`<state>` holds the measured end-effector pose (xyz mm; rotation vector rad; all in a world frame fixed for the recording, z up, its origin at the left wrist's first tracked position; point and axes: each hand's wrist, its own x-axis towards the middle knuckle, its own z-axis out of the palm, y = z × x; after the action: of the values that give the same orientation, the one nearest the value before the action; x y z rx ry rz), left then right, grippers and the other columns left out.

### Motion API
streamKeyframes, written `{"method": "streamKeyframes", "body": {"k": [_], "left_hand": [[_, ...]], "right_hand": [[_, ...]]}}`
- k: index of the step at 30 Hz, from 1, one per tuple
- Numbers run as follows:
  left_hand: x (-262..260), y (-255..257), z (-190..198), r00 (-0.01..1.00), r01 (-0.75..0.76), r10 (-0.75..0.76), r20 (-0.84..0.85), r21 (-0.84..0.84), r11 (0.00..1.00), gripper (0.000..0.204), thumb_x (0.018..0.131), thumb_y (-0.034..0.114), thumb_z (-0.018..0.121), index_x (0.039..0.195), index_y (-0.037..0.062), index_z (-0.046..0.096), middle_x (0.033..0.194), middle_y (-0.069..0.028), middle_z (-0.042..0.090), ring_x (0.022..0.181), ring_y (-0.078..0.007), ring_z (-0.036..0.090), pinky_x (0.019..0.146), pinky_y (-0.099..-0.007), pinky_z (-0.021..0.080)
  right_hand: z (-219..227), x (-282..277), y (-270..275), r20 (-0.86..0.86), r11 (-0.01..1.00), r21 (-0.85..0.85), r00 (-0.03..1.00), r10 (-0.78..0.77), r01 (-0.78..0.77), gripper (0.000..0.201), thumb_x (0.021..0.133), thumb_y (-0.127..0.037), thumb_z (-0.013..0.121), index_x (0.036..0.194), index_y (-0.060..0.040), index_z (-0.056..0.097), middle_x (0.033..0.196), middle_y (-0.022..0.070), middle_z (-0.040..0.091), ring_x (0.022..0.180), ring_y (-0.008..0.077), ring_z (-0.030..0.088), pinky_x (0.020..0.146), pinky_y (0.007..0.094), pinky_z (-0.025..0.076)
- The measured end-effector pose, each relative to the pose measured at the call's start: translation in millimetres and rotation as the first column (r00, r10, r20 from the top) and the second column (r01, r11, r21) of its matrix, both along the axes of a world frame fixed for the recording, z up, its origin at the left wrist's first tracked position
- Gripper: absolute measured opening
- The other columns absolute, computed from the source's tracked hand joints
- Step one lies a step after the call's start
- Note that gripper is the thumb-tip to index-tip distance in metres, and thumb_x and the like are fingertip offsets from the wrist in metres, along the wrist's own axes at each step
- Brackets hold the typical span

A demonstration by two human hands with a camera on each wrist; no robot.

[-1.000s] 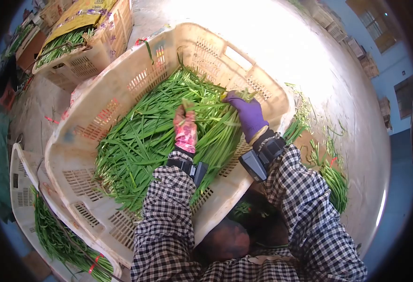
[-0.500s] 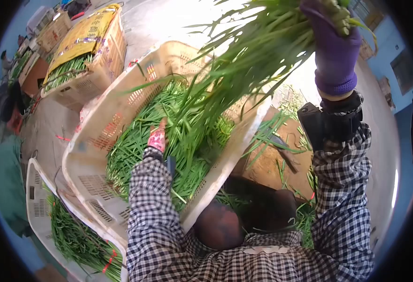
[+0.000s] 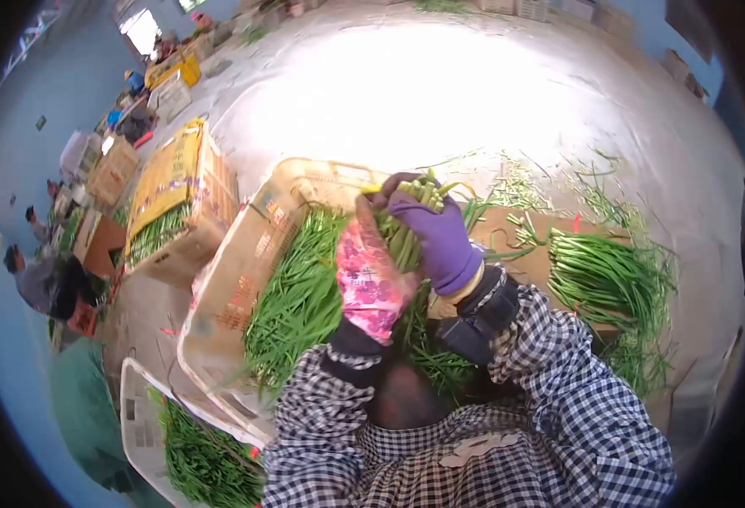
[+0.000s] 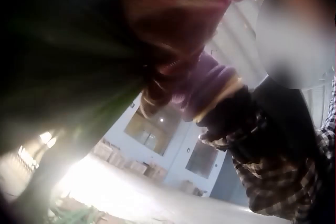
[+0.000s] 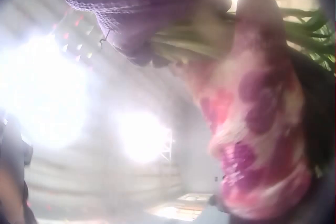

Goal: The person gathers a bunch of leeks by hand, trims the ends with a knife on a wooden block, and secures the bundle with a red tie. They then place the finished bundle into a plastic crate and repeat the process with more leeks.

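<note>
Bunch in hand: leafy green stalks (image 3: pixel 403 245), probably garlic chives; held upright before the body, just right of the large crate, pale cut ends (image 3: pixel 427 195) uppermost, leaves hanging below.
Right hand (image 3: pixel 442 241): purple knitted glove; fingers curled round the bunch just below the cut ends.
Left hand (image 3: pixel 371 275): pink floral glove, raised along the opposite side of the bunch; appears to clasp it against the right, though the fingers are partly hidden. Left wrist view dark and blurred.
Yellow strip (image 3: pixel 459 187): at the top of the bunch; leaf or tie, cannot tell.
Large crate (image 3: pixel 224 339): pale slotted plastic, tilted in view; contains a loose heap of greens (image 3: pixel 304 292).
Small crate (image 3: pixel 138 423): lower left, holding further greens (image 3: pixel 207 466).
Cardboard (image 3: pixel 529 275): flat on the floor to the right; bears laid greens (image 3: pixel 605 275), ends aligned, with a red tie (image 3: pixel 577 223) beside their upper end.
Offcuts (image 3: pixel 520 182): short pale pieces scattered beyond the cardboard.
Step in hand: judged to be gathering and evening one bunch between both palms.
Next move: would call for levelling the cut ends while one hand keeps the stalks compact, freeing the other without letting them fan out.
</note>
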<state>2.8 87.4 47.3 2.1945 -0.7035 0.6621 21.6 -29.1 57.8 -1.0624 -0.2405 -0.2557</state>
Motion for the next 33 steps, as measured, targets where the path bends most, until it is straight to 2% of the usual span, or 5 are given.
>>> {"method": "streamKeyframes", "body": {"k": [11, 17, 26, 29, 33], "left_hand": [[13.0, -76.0, -78.6, 0.808, 0.066, 0.223, -0.545, 0.460, 0.885, 0.064, 0.065, 0.021, 0.073, 0.118, 0.0030, 0.043, 0.096, -0.0202, 0.062, 0.092, -0.0358, 0.059, 0.080, -0.0424, 0.048], [16.6, -94.8, -105.6, 0.828, 0.249, 0.240, -0.507, 0.716, 0.652, 0.034, 0.076, 0.018, 0.058, 0.107, 0.0038, 0.052, 0.096, -0.0185, 0.063, 0.089, -0.0343, 0.061, 0.077, -0.0425, 0.049], [12.7, -109.5, -147.7, 0.772, 0.259, 0.314, -0.553, 0.725, 0.638, 0.026, 0.078, 0.013, 0.053, 0.102, 0.0033, 0.057, 0.093, -0.0187, 0.064, 0.089, -0.0340, 0.063, 0.077, -0.0414, 0.050], [12.2, -117.2, -152.6, 0.762, 0.243, 0.319, -0.563, 0.706, 0.665, 0.022, 0.079, 0.015, 0.053, 0.098, 0.0053, 0.061, 0.095, -0.0169, 0.065, 0.090, -0.0313, 0.063, 0.078, -0.0392, 0.051], [11.6, -127.8, -166.9, 0.739, 0.258, 0.337, -0.584, 0.707, 0.659, 0.024, 0.080, 0.016, 0.053, 0.099, 0.0072, 0.063, 0.097, -0.0149, 0.065, 0.092, -0.0290, 0.063, 0.077, -0.0379, 0.051]], "right_hand": [[-105.3, -70.5, -188.5, -0.299, 0.955, -0.210, 0.916, -0.267, 0.210, 0.063, 0.081, -0.031, 0.064, 0.128, 0.0017, 0.039, 0.122, 0.0145, 0.050, 0.110, 0.0192, 0.050, 0.090, 0.0316, 0.042], [-147.4, -88.4, -183.3, -0.159, -0.160, -0.954, 0.879, -0.450, -0.254, 0.055, 0.070, -0.035, 0.067, 0.114, -0.0081, 0.047, 0.101, 0.0145, 0.057, 0.098, 0.0303, 0.056, 0.083, 0.0397, 0.045], [-170.1, -50.4, -207.0, -0.385, -0.166, -0.860, 0.826, -0.412, -0.483, 0.044, 0.076, -0.034, 0.054, 0.109, -0.0040, 0.053, 0.098, 0.0158, 0.064, 0.087, 0.0297, 0.063, 0.076, 0.0415, 0.048], [-179.3, -69.0, -220.8, -0.778, 0.787, -0.476, 0.605, -0.168, -0.393, 0.045, 0.079, -0.040, 0.054, 0.100, -0.0011, 0.054, 0.083, 0.0195, 0.064, 0.078, 0.0355, 0.062, 0.069, 0.0413, 0.049], [-131.0, -115.9, -209.3, -0.373, 0.085, -0.926, 0.859, -0.350, -0.367, 0.049, 0.084, -0.048, 0.047, 0.103, -0.0031, 0.052, 0.085, 0.0240, 0.061, 0.080, 0.0396, 0.060, 0.072, 0.0456, 0.046]]}}
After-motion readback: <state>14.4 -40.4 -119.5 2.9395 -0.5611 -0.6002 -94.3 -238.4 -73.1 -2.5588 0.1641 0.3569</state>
